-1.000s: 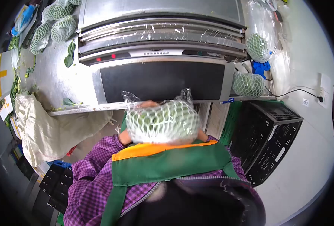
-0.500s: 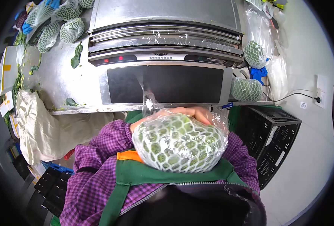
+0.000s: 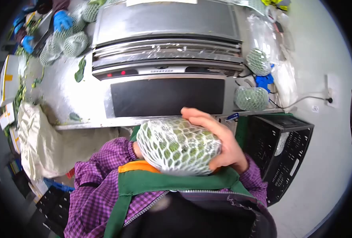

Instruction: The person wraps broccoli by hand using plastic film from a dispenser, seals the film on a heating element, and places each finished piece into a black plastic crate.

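Note:
A round green vegetable in a white foam net and clear plastic (image 3: 176,148) is held up against my green apron, at the front edge of the metal table. My right hand (image 3: 221,141) wraps its right side, with the fingers over the top and the thumb low in front. Behind its left side goes my left hand (image 3: 137,150), holding it from beneath or behind. Only a bit of that wrist shows and its fingers are hidden.
A wrapping machine (image 3: 166,61) with a dark plate (image 3: 168,97) stands ahead. Netted vegetables (image 3: 251,98) lie to its right. At far left, a person's blue-gloved hand (image 3: 62,20) touches other netted vegetables. A black crate (image 3: 279,146) stands right, a pale sack (image 3: 39,142) left.
My right hand has moved from behind the vegetable to its right side. The vegetable has shifted left and turned, and its loose plastic now lies closer around it. Blue-gloved hands have come farther into view.

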Motion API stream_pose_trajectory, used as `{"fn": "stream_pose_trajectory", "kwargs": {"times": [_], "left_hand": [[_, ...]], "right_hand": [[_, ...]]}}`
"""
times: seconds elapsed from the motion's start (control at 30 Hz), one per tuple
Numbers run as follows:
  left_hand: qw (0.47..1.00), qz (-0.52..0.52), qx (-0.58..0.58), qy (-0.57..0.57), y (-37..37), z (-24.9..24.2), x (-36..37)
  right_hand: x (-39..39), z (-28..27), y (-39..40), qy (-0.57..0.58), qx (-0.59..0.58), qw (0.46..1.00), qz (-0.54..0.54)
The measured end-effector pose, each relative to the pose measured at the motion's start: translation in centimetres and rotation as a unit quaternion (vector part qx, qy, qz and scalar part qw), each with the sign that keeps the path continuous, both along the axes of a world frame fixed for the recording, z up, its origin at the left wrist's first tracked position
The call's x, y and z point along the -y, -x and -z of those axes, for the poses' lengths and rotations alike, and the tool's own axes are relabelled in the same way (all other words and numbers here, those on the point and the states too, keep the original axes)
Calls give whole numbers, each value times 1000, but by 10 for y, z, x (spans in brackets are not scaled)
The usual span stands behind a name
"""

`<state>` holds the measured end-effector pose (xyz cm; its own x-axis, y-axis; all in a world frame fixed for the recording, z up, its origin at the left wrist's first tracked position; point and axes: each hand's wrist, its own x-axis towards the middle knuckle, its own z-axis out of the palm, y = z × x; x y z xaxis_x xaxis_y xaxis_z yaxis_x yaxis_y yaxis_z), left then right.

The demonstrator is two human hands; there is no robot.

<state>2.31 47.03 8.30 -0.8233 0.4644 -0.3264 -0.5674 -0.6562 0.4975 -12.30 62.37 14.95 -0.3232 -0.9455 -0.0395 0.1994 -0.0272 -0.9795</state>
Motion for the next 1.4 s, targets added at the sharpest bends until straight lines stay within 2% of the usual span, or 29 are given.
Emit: {"fn": "stream_pose_trajectory", "kwargs": {"times": [0.17,0.23,0.27,0.3,0.33,0.37,0.43,0.47,0.5,0.57,0.6,0.63,0.67,0.7,0.77,0.83,0.9,0.93,1.0,1.03,1.1,1.17,1.23,1.27,1.3,1.37,1.4], "left_hand": [[979,-105,12,174,12,-23,-9],[962,-152,40,222,18,-24,-12],[953,-184,84,225,22,-20,-12],[943,-216,124,224,27,-15,-15],[920,-262,240,166,35,-3,-6],[913,-319,229,109,35,2,-9],[915,-343,203,69,41,2,-19],[945,-316,77,-7,43,29,-16],[947,-313,71,-6,54,18,-20],[934,-317,16,164,84,-13,-36],[936,-246,22,249,104,-12,-37],[935,-218,-34,276,123,-9,-40],[907,-195,-129,350,143,-13,-43],[865,-166,-220,419,163,-19,-47],[716,-51,-394,574,220,-36,-53],[584,-13,-468,664,285,-26,-75],[456,-21,-525,719,349,2,-96],[452,-26,-525,721,374,19,-102],[207,51,-561,800,411,52,-115],[203,48,-560,802,421,59,-121],[316,185,-489,791,434,71,-127],[308,164,-531,772,447,77,-122],[380,192,-464,777,453,61,-117],[420,159,-435,780,451,50,-114],[420,163,-432,781,450,47,-113],[570,154,-331,736,447,40,-109],[579,205,-318,722,442,41,-110]], "right_hand": [[-13,12,11,51,-74,994,-66],[-18,12,-14,27,158,982,105],[-26,10,-18,-11,145,982,117],[-38,18,-26,-43,85,987,128],[-44,13,-28,-89,101,983,128],[-49,9,-30,-137,121,975,126],[-55,9,-21,-109,212,956,172],[-61,8,-10,-123,201,951,202],[-68,8,7,-112,173,953,222],[-85,3,47,-104,135,943,286],[-101,7,74,-108,139,921,348],[-114,4,104,-123,134,893,413],[-114,-19,125,-68,67,910,403],[-133,-13,161,5,71,919,388],[-149,-24,209,-26,2,907,421],[-162,-19,248,-38,-30,896,441],[-168,-7,272,-40,-18,884,465],[-169,1,283,-45,-2,872,487],[-170,18,297,-46,39,865,499],[-169,20,298,-44,53,862,502],[-173,22,298,-67,53,856,510],[-181,20,296,-95,27,854,512],[-188,22,299,-100,25,856,506],[-190,21,306,-102,10,858,503],[-191,23,312,-102,14,859,501],[-186,24,328,-101,-3,877,470],[-180,29,335,-100,-9,878,469]]}}
